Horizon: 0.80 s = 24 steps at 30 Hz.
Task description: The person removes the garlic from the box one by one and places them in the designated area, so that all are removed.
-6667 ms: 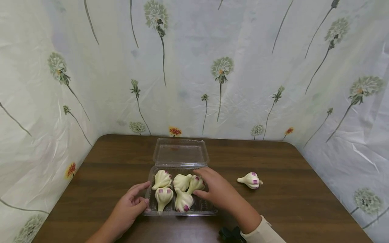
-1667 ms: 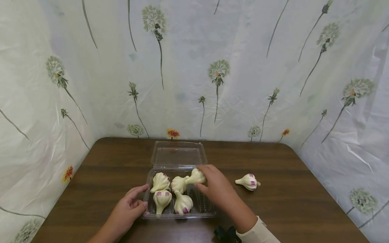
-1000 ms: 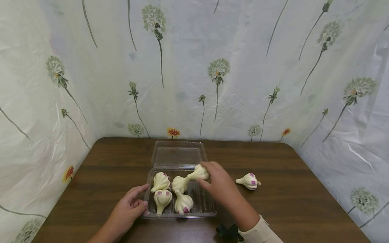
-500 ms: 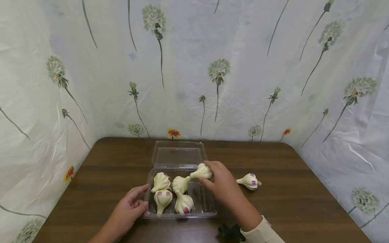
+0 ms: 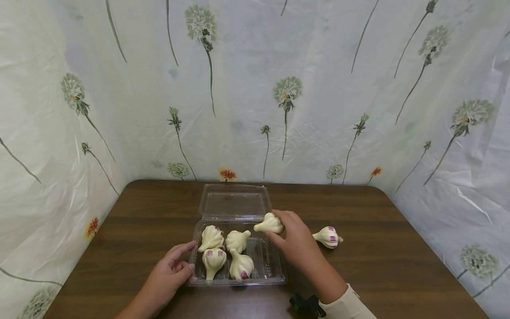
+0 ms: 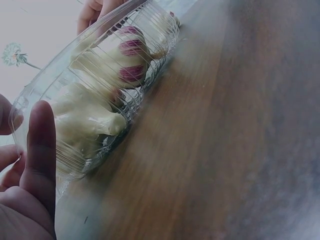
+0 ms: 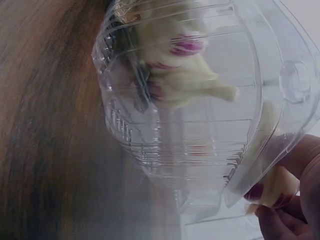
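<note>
A clear plastic clamshell container (image 5: 271,268) stands with its lid (image 5: 235,201) folded back. Inside it, on the left and in the middle, lie several cream garlic bulbs (image 5: 237,241) with purple patches. My left hand (image 5: 169,270) holds the container's left edge, thumb and fingertips at the rim; the left wrist view shows the thumb (image 6: 40,145) against the plastic. My right hand (image 5: 296,239) grips another garlic bulb (image 5: 270,223) between thumb and fingers, above the container's back right corner, neck pointing left. In the right wrist view that bulb (image 7: 272,187) shows partly behind the plastic.
One more garlic bulb (image 5: 328,237) lies on the brown wooden table (image 5: 378,266), right of the container and partly covered by my right hand. A black object (image 5: 307,305) shows by the right sleeve. A flowered curtain (image 5: 239,88) surrounds the table's back and sides.
The bulb in my right hand has come up from the container's right part and moved right, away from the middle bulb it lay against. My left hand has stayed at the edge.
</note>
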Motion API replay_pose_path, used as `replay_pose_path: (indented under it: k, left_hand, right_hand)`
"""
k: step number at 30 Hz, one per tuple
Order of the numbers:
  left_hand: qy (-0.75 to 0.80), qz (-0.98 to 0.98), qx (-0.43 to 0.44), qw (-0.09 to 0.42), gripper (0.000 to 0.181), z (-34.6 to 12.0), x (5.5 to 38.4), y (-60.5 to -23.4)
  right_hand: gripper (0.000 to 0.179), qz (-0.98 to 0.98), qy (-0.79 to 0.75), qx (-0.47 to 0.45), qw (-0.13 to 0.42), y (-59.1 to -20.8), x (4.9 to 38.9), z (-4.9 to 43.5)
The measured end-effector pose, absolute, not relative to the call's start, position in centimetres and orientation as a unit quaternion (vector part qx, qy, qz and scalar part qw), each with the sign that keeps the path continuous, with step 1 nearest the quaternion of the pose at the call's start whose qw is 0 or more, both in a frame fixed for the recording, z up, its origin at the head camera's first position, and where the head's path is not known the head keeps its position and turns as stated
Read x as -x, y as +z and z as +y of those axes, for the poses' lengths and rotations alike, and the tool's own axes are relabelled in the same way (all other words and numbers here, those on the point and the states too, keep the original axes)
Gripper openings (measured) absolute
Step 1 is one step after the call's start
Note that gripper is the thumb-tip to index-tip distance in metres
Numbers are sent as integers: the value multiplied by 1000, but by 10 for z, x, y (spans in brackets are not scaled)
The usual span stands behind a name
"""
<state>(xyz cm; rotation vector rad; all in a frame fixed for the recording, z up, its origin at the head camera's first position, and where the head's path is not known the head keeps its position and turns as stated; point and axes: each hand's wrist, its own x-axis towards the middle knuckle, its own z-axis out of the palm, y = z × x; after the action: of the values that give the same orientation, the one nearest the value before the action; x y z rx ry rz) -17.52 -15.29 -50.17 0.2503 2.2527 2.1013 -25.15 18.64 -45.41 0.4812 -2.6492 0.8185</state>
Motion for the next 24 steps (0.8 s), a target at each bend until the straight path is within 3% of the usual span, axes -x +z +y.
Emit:
replay_pose_path:
  k: [24]
  left_hand:
    - [687,722,-80,34,59,-156,179,-501]
  right_hand:
    - [61,-929,304,-136,161,-452,253,199]
